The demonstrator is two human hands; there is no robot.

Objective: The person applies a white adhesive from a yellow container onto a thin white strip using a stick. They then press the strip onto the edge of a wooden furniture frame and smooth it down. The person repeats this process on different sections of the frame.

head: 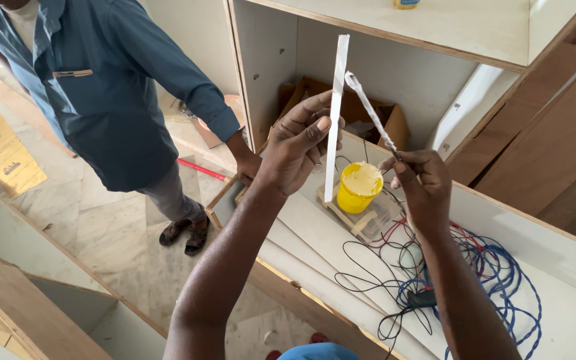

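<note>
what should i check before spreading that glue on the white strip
1. Left hand has the white strip pinched upright: ok.
2. Right hand holds the thin applicator stick, its glue-coated tip close beside the strip: ok.
3. Yellow glue pot open and just below the hands: ok.
4. Pot on a steady footing: cannot tell, it sits on small blocks.
5. Loose blue, red and black wires away from the pot: not ok, some run right by it.
6. Other person's hand clear of the strip: ok.
</note>
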